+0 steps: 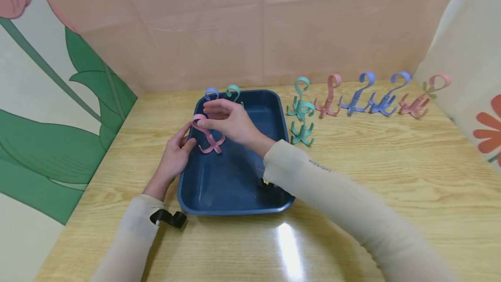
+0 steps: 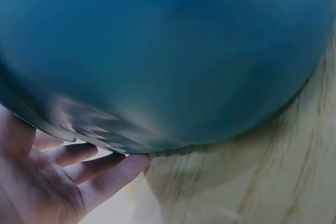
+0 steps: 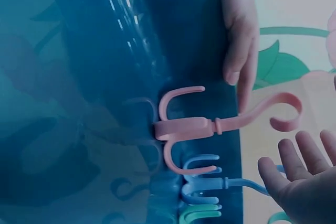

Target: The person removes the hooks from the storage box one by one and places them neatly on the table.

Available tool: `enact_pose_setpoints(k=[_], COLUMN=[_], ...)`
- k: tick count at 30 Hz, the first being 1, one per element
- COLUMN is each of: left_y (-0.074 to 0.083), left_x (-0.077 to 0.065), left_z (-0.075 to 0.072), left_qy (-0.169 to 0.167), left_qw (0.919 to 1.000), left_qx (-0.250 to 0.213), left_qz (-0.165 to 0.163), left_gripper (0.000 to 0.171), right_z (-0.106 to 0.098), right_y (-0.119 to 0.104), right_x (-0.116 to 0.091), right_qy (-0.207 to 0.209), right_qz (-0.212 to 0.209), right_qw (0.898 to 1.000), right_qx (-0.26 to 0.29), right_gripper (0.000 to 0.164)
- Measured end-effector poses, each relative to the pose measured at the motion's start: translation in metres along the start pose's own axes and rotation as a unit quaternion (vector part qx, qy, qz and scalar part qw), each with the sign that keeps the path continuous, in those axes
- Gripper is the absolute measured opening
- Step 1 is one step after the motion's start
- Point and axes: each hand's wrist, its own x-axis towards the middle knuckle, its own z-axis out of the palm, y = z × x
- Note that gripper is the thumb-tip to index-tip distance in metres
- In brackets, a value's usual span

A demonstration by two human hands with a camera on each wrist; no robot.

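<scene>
A pink multi-prong hook hanger point(image 1: 211, 142) stands in the dark blue basin point(image 1: 235, 210) by its left wall; its curved top reaches past the rim in the right wrist view. My right hand point(image 1: 232, 123) is beside that curved top, fingers extended; a gap shows between them in the right wrist view. My left hand point(image 1: 175, 155) touches the basin's left side, with fingers along the outer wall and thumb at the rim. Behind the pink hanger are a blue hanger point(image 3: 207, 183) and a green hanger point(image 3: 202, 214), partly hidden by my right hand in the head view.
Right of the basin stand two green hangers point(image 1: 302, 134), a pink hanger point(image 1: 330, 95), two blue hangers point(image 1: 356, 98) and another pink hanger point(image 1: 415, 104) in a rough row. A pink-beige sheet point(image 1: 258, 29) rises behind the wooden table point(image 1: 375, 173). Patterned panels flank it.
</scene>
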Motion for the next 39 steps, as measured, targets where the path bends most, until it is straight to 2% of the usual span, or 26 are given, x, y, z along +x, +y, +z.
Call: enact_pose_setpoints(k=[4,10,19,34,39], left_y=[0.000,-0.001,-0.002,-0.002,-0.005], left_x=[0.000,0.001,0.002,0.002,0.003], left_z=[0.000,0.000,0.000,-0.001,-0.002], left_qy=[-0.003,-0.001,0.000,0.000,-0.004], left_qw=[1.0000,1.0000,0.9999,0.9999,0.9999], left_qx=[0.002,0.001,0.001,0.006,0.002], left_qz=[0.000,0.008,0.013,0.010,0.015], left_gripper=[0.057,0.057,0.056,0.056,0.056], right_z=[0.007,0.015,0.023,0.029,0.030], right_y=[0.007,0.014,0.020,0.034,0.038], right_x=[0.003,0.004,0.010,0.015,0.016], right_qy=[-0.003,-0.010,0.032,0.051,0.059], right_qz=[-0.002,-0.002,0.012,0.031,0.020], right_qw=[1.000,1.000,0.997,0.996,0.995], right_qx=[0.007,-0.018,-0.063,-0.072,-0.080], right_gripper=[0.047,0.050,0.041,0.029,0.025])
